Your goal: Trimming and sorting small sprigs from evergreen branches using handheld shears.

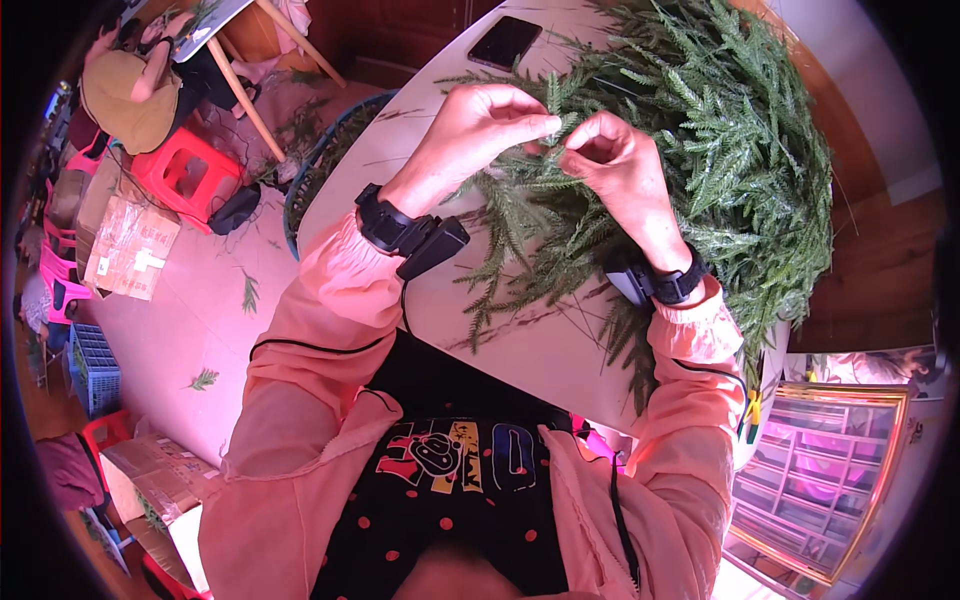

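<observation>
My left hand (483,128) is closed, thumb and fingers pinching a small green artificial pine sprig (554,95) above the white table (390,150). Close beside it, my right hand (622,172) is also closed, thumb and fingertip pressed together near the lower end of the sprig. Whatever lies between those right fingertips is too small to make out. A large heap of artificial pine branches (740,150) covers the right side of the table and spreads under both hands. Dark straps with small devices sit on both my wrists.
A black phone (505,43) lies at the table's far edge. Left of the table stands a blue-rimmed basket (300,180) with greenery. Beyond are a red stool (187,172), cardboard boxes (130,240), a blue crate (93,370) and a seated person (130,95). Loose sprigs lie on the floor.
</observation>
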`<state>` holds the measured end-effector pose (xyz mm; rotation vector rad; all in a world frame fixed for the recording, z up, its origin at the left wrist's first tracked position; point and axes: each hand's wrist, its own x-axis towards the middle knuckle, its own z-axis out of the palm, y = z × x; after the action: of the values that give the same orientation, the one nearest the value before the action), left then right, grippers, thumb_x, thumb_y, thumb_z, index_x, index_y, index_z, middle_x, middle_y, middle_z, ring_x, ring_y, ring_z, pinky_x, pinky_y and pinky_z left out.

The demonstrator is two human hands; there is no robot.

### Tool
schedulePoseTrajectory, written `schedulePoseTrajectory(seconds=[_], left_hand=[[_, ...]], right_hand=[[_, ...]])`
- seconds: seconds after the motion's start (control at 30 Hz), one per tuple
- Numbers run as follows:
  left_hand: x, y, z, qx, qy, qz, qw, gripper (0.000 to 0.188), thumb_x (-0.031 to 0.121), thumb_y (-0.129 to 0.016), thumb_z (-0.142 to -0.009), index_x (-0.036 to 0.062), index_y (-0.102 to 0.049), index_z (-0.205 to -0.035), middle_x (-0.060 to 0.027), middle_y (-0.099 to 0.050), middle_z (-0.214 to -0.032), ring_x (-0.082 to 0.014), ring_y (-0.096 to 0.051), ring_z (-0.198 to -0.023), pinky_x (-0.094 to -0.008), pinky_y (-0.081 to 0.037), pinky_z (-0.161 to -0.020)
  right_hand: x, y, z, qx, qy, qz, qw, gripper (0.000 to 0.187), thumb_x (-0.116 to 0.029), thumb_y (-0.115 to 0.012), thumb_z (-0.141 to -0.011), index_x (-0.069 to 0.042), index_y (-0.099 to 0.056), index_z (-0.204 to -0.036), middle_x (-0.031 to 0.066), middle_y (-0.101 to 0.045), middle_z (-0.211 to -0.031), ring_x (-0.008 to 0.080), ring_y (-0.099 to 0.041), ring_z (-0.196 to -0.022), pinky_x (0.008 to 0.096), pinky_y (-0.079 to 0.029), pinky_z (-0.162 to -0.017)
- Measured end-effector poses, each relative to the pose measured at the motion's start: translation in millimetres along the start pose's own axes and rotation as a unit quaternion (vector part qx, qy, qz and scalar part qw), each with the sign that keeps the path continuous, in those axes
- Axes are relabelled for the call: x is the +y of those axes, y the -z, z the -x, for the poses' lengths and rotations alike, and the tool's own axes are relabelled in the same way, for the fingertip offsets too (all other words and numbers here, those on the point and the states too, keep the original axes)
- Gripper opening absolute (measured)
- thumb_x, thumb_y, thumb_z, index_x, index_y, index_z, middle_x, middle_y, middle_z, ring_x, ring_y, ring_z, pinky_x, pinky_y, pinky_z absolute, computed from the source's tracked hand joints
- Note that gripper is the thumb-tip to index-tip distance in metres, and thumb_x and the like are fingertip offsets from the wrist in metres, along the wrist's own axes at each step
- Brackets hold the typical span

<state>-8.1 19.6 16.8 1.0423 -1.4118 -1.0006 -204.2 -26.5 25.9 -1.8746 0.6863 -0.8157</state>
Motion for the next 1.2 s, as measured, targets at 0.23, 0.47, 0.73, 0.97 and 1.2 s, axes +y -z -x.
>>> schedulePoseTrajectory(seconds=[0.23,0.47,0.73,0.97,1.2], left_hand=[[-4,10,-1,-0.056,0.015,-0.027,0.998,0.022,0.019,-0.063,-0.090,-0.0025,-0.066,-0.092,-0.0015,-0.062,-0.079,-0.0079,-0.058,-0.071,-0.0226,-0.045,-0.064],[0,-1,1,0.006,0.008,-0.087,0.996,0.028,0.025,-0.062,-0.090,0.0000,-0.063,-0.078,-0.0018,-0.059,-0.065,-0.0070,-0.052,-0.058,-0.0237,-0.037,-0.052],[-8,-5,2,0.055,-0.322,-0.412,0.851,0.017,0.016,-0.060,-0.087,0.0041,-0.053,-0.077,-0.0091,-0.051,-0.071,-0.0263,-0.056,-0.066,-0.0374,-0.045,-0.059],[-11,-2,0,0.036,-0.371,-0.469,0.801,0.013,0.014,-0.064,-0.083,0.0041,-0.056,-0.082,-0.0073,-0.052,-0.080,-0.0259,-0.055,-0.070,-0.0374,-0.047,-0.065],[-12,-6,0,0.015,-0.338,-0.411,0.847,0.012,0.012,-0.063,-0.085,0.0027,-0.056,-0.083,-0.0072,-0.051,-0.079,-0.0261,-0.054,-0.070,-0.0357,-0.047,-0.065]], right_hand=[[-4,-6,6,0.113,0.117,0.070,0.984,0.011,0.007,-0.065,-0.082,0.001,-0.065,-0.091,0.0020,-0.064,-0.086,0.0066,-0.059,-0.079,0.0208,-0.048,-0.070],[-14,-10,8,0.139,0.206,0.229,0.941,0.025,0.006,-0.063,-0.082,-0.003,-0.069,-0.104,0.0091,-0.067,-0.093,0.0121,-0.063,-0.080,0.0223,-0.050,-0.072],[-10,-7,5,0.109,0.105,0.218,0.964,0.021,0.003,-0.064,-0.083,-0.001,-0.069,-0.102,0.0095,-0.068,-0.093,0.0109,-0.063,-0.082,0.0230,-0.050,-0.073],[8,7,-3,0.009,0.014,0.046,0.999,0.020,0.000,-0.063,-0.085,-0.001,-0.068,-0.105,0.0041,-0.068,-0.095,0.0075,-0.059,-0.083,0.0224,-0.047,-0.077],[7,16,-4,-0.067,-0.068,0.001,0.995,0.019,-0.005,-0.060,-0.089,0.001,-0.066,-0.106,0.0020,-0.066,-0.091,0.0071,-0.056,-0.082,0.0211,-0.044,-0.079]])
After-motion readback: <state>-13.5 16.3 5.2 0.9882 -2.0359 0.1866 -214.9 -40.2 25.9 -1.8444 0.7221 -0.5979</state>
